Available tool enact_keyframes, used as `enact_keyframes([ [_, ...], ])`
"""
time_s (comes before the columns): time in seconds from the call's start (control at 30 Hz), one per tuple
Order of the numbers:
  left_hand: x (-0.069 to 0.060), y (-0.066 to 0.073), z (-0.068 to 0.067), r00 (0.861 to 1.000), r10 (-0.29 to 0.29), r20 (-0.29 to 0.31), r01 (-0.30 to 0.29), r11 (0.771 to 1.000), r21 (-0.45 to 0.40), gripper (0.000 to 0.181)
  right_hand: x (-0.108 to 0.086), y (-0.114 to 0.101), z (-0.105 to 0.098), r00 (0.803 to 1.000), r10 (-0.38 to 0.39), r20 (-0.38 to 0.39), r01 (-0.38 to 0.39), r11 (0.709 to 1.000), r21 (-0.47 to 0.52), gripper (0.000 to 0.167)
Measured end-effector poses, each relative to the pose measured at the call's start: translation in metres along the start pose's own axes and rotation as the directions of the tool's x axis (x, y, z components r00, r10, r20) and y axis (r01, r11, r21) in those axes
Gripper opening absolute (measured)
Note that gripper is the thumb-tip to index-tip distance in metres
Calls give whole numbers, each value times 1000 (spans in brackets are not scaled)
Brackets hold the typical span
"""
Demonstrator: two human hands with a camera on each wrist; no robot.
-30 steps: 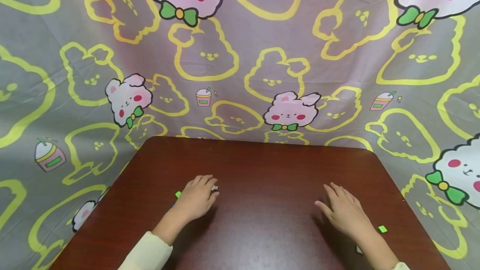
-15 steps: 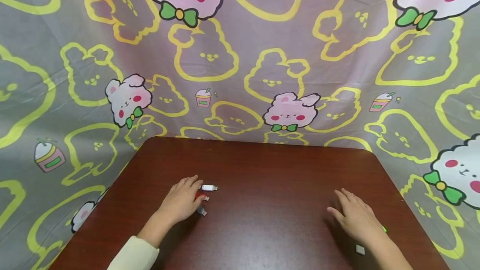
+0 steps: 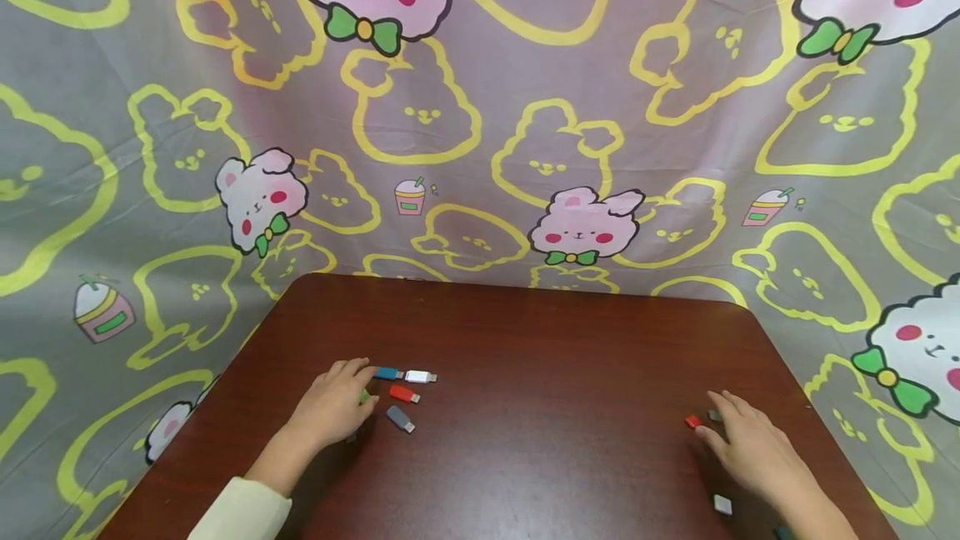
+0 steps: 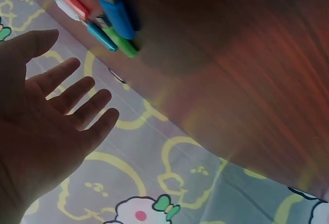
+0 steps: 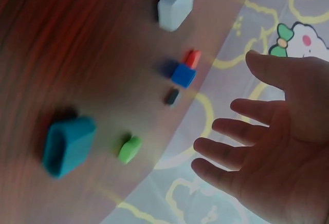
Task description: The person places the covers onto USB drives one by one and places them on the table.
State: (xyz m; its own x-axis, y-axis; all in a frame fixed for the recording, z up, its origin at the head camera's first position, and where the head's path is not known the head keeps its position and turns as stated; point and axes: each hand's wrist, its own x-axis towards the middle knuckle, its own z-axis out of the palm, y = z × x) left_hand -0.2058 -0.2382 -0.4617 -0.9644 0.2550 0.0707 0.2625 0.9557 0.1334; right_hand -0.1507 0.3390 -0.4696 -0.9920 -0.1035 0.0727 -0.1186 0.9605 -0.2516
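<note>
Left hand [image 3: 330,408]: fingers spread loosely, wide, nothing gripped; it's on the left side of the table [image 3: 540,357], partly covering the green stick [image 4: 119,41] in the head view. Six USB sticks sit there, loosely grouped: white stick [image 3: 418,377] and teal stick [image 3: 387,373] in line end to end, red stick [image 3: 403,393] just nearer the person, grey stick [image 3: 400,418] nearer again, metal plug pointing right and toward the person. Blue stick [image 4: 118,21] lies beside the green one. Right hand [image 3: 756,444]: same wide, relaxed fingers, nothing in them, near the right table edge among the small pieces. Those are white piece [image 5: 176,5], red piece [image 5: 193,58], blue piece [image 5: 183,75], dark grey piece [image 5: 173,97], green piece [image 5: 129,149] and teal piece [image 5: 77,144], which shows a hollow end. Right wrist view is soft; can't tell if red and blue pieces touch. Patterned cloth [image 3: 465,73] hangs behind.
</note>
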Motion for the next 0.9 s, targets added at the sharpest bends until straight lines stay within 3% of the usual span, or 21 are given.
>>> enact_keyframes([
  [0.3,1,-11,2,999,46,3,-46,998,32,26,-6,26,0,998,54,41,-54,999,-9,55],
  [0.53,0,-17,4,999,7,50,-8,1000,30,21,-7,35,-3,997,62,47,-62,998,-7,50],
  [0.73,2,-18,6,996,14,83,-16,1000,21,20,-8,44,-4,996,70,59,-67,997,-40,46],
  [0.9,5,-19,8,995,12,103,-15,999,28,21,-9,54,-6,982,108,154,-101,994,-52,44],
])
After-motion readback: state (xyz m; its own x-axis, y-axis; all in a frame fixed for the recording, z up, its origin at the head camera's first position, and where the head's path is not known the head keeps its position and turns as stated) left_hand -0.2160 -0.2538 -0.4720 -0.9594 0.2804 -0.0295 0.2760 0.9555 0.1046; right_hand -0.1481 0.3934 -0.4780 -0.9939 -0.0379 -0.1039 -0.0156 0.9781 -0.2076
